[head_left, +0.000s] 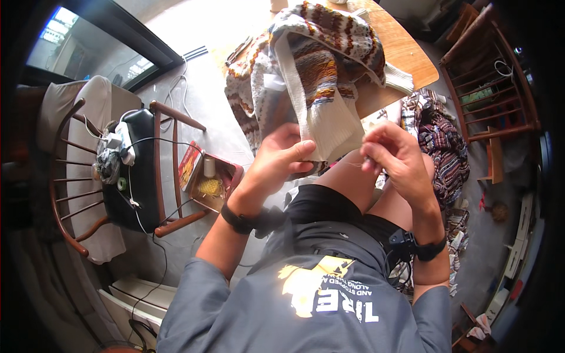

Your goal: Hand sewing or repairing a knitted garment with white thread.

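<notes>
A patterned knit cardigan in white, brown, orange and grey drapes over the table's near edge and hangs toward my lap. Its cream ribbed hem and long pale front band come down to my left hand, whose thumb and fingers are closed on the lower corner. Just right of the hem, my right hand is raised over my thigh with its fingertips pinched together. What they pinch is too small to make out; a faint thin strand seems to show near them.
The wooden table is ahead. More patterned knitwear is heaped to the right, beside a slatted wooden rack. To the left, a wooden chair carries a power strip with trailing cables, near an open box holding a thread cone.
</notes>
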Demonstrator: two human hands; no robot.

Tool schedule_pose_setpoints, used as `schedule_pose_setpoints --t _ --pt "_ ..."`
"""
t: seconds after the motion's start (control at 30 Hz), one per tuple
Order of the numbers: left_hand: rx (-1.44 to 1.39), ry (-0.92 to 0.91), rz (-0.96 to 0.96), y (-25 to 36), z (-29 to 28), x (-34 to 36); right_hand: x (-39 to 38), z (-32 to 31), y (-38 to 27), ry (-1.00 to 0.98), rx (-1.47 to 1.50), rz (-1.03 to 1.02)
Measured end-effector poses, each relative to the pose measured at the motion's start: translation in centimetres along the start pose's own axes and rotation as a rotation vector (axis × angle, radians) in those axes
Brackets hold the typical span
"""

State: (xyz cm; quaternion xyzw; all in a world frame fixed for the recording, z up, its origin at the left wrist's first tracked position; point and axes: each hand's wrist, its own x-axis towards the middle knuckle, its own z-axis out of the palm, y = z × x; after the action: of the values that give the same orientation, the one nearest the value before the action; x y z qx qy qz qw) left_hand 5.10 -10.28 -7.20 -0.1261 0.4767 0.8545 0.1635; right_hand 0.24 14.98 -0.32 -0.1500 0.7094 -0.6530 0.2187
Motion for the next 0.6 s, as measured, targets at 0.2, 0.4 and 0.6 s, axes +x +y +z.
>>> schedule_pose_setpoints --t 0.2,0.4,0.6 --pt "-0.102 -0.078 0.008 -0.2 -0.3 -0.7 3.3 3.0 -1.3 -0.096 -0.086 0.054" --pt "-0.093 -0.160 0.092 -1.0 0.4 -0.9 4.4 4.2 -0.8 -0.101 -0.365 -0.026" --pt "-0.013 -0.170 0.137 -1.0 1.3 -1.1 5.5 4.7 -0.8 -0.077 -0.469 -0.240"
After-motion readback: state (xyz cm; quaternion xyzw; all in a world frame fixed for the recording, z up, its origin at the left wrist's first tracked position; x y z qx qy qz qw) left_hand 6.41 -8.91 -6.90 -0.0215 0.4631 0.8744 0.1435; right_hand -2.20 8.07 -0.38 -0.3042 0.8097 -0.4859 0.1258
